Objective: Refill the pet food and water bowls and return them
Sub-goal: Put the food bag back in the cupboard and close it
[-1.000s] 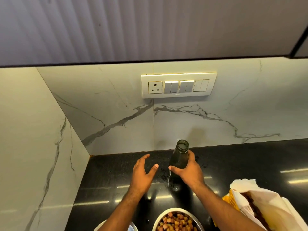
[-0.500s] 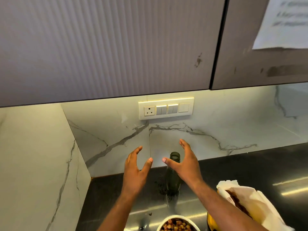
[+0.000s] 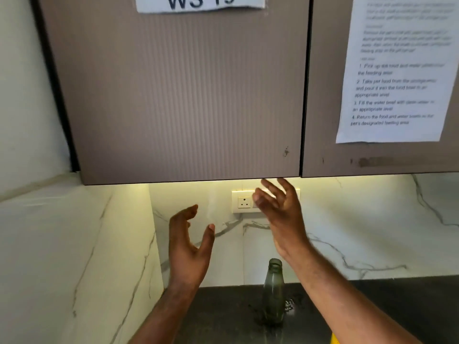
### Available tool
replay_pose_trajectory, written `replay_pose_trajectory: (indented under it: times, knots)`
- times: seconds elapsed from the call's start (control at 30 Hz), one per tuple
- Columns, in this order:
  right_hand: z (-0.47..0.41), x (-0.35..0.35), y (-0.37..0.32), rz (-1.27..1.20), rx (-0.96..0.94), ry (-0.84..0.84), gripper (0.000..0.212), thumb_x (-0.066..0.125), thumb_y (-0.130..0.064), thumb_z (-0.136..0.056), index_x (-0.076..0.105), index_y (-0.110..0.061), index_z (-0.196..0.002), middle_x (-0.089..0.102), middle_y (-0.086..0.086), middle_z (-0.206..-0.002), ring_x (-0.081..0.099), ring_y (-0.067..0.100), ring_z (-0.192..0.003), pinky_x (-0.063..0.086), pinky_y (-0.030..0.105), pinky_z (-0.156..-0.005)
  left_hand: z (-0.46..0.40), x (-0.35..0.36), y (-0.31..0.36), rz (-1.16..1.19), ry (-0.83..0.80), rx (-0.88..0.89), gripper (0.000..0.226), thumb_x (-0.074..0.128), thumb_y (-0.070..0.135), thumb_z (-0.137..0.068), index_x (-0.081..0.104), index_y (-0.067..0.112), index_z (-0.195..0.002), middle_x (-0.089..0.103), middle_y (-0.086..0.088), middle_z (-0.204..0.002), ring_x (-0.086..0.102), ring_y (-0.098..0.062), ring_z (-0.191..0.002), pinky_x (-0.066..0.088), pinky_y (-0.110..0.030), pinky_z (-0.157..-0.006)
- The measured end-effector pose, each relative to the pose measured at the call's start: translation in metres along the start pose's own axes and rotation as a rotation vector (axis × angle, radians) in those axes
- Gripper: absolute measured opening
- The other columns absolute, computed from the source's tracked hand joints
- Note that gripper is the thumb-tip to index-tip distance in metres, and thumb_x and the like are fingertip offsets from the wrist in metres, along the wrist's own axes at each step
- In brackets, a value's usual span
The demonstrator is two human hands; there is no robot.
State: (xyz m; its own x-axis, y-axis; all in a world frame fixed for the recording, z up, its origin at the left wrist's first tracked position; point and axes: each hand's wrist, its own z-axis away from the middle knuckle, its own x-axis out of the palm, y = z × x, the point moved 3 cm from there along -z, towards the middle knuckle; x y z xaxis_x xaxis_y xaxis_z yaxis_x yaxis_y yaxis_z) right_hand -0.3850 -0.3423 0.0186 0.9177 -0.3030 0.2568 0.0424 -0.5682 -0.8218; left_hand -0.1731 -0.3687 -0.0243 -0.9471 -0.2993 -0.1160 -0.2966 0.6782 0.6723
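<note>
A dark green glass bottle [image 3: 273, 294] stands upright and uncapped on the black counter [image 3: 223, 314], near the marble back wall. Both my hands are raised above it and hold nothing. My left hand [image 3: 190, 247] is open, fingers spread, to the left of the bottle. My right hand [image 3: 280, 214] is open and blurred, higher up, in front of the switch plate and just under the cabinet's bottom edge. The pet bowls are out of view.
A brown wall cabinet [image 3: 178, 95] hangs overhead with a "WS 19" label and an instruction sheet [image 3: 397, 70] on its right door. A socket and switch plate [image 3: 244, 201] sits on the marble backsplash. A marble side wall [image 3: 74, 244] closes the left.
My right hand has let go of the bottle and both hands have risen towards the cabinet. The view has tilted up, so the food bowl and food bag have dropped out of sight.
</note>
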Motion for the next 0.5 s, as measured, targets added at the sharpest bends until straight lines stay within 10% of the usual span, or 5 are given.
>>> replay_pose_trajectory:
  times: [0.2,0.5]
  knots:
    - [0.001,0.014,-0.045,-0.544,0.135,0.056,0.031,0.079,-0.012,-0.084,0.063,-0.013,-0.112,0.075,0.002,-0.098,0.068,0.028,-0.111,0.061,0.034,-0.093,-0.017,-0.053,0.071,-0.17,0.179,0.215,0.065,0.078,0.032,-0.085,0.048,0.026,-0.142,0.039,0.003,-0.148,0.041,-0.017,-0.135,0.051,-0.041,-0.104]
    - [0.058,0.008,-0.093,-0.389,0.059,0.158,0.041,0.082,-0.032,-0.078,0.066,-0.015,-0.112,0.075,0.001,-0.102,0.074,0.026,-0.099,0.062,0.03,-0.078,-0.048,-0.084,0.113,-0.485,-0.009,0.354,0.093,0.085,0.033,-0.077,0.033,0.029,-0.154,0.025,-0.001,-0.163,0.031,-0.029,-0.144,0.046,-0.052,-0.108]
